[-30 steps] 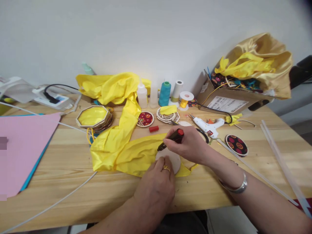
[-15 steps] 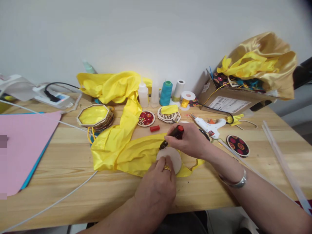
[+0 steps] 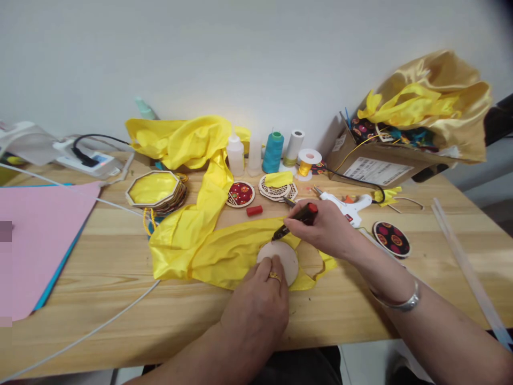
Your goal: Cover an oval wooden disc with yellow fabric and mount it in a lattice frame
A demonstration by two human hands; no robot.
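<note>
My left hand (image 3: 262,299), with bent fingers close together, presses a pale round disc (image 3: 286,258) flat onto yellow satin cloth (image 3: 224,251). Closed around a black marker with a red end (image 3: 298,220) is my right hand (image 3: 324,224). The marker leans with its tip at the disc's upper edge. Behind them on the table lies a red marker cap (image 3: 254,210). A cut-out hole in the cloth, to the disc's right, shows bare wood.
A white glue gun (image 3: 347,207) and a patterned disc (image 3: 391,239) lie on the right. Thread spools (image 3: 273,153) and bottles (image 3: 235,155) stand behind. A cardboard box (image 3: 368,160) holds fabric at back right; octagonal frames (image 3: 154,190) are stacked left. A white cord (image 3: 86,337) crosses the table's left side.
The marker in my right hand has moved right along the disc's upper edge, its tip slightly higher. My left hand stays on the disc.
</note>
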